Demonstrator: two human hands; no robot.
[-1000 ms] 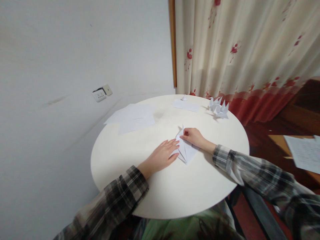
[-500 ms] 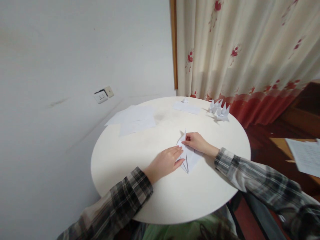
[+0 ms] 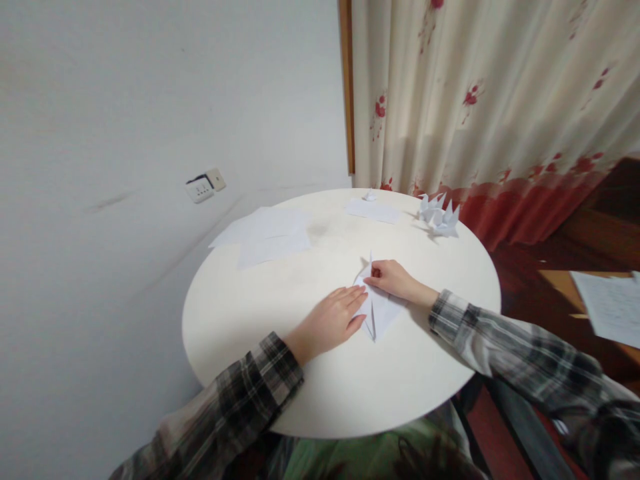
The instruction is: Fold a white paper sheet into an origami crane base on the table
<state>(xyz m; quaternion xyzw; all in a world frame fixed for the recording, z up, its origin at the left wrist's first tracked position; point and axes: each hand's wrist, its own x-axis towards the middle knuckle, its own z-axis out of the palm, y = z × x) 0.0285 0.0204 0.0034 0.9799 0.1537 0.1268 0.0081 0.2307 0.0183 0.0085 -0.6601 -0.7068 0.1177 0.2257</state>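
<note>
A folded sheet of white paper [image 3: 382, 316] lies on the round white table, with creased flaps meeting along a line and one point sticking up at the far end. My left hand [image 3: 334, 319] rests flat on its left side, fingers stretched out over the flap. On the upper right part, my right hand [image 3: 393, 278] pinches the folded edge between thumb and curled fingers. Both hands partly cover the paper, so some of its folds are hidden.
Several white sheets [image 3: 270, 230] lie at the table's back left. Another sheet [image 3: 373, 211] with a small folded paper piece [image 3: 369, 196] sits at the back. Folded paper cranes [image 3: 440, 217] stand at the back right. Beyond hangs a floral curtain [image 3: 480, 133].
The view has tilted slightly, so the table sits a little higher in the picture. Both hands stay at nearly the same places on the folded paper.
</note>
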